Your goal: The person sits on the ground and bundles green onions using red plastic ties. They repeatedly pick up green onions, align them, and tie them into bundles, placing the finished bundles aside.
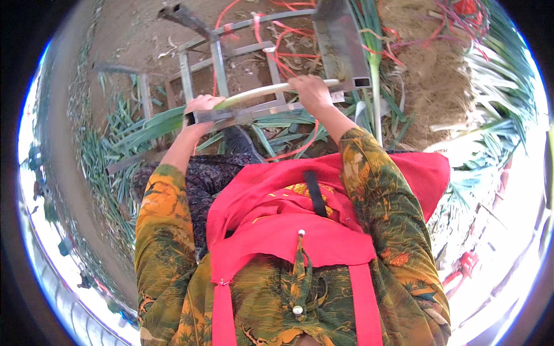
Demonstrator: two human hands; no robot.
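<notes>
A long green onion [259, 91] lies across a metal frame [220, 69] in front of me. My left hand [202, 106] grips it near the green leaves, beside the open end of a square metal tube. Nearer its root end, my right hand [312, 91] closes around the white stalk. The roots reach a metal plate [339, 41] at the frame's right side. Green leaves [151, 127] trail off to the left past my left hand. Just right of the plate, more green onions [375, 78] stretch lengthwise, with red ties lying across them.
Cut green leaves [123, 125] litter the ground at left and beneath the frame. Red plastic twine [283, 32] hangs loosely about the bars. To the right are a heap of trimmed roots [437, 95] and a pile of green onions [502, 73]. A red apron [294, 242] covers my lap.
</notes>
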